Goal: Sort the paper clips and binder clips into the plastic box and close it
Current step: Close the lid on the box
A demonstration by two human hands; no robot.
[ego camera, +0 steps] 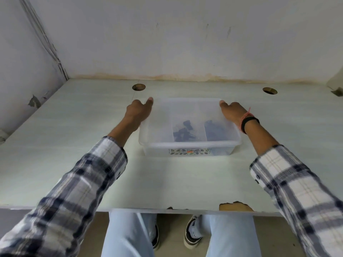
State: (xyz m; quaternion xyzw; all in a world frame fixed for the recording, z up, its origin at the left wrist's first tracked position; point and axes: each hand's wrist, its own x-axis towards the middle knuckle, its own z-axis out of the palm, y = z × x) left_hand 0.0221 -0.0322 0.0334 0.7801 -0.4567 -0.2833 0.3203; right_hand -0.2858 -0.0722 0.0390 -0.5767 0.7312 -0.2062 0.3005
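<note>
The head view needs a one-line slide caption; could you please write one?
Left hand and right hand flank the lidded plastic box, dark clips visible inside, on a pale table.

Both arms outstretched; left grip (138, 110), right grip (232, 111) flat.

Bench (185, 179): pale, set against the wall, near edge chipped.
Cable holes: two, left (138, 87) and right (269, 90), near the back edge.
On the bench: translucent plastic box (189, 151), lidded, between the holes and the near edge.
</note>
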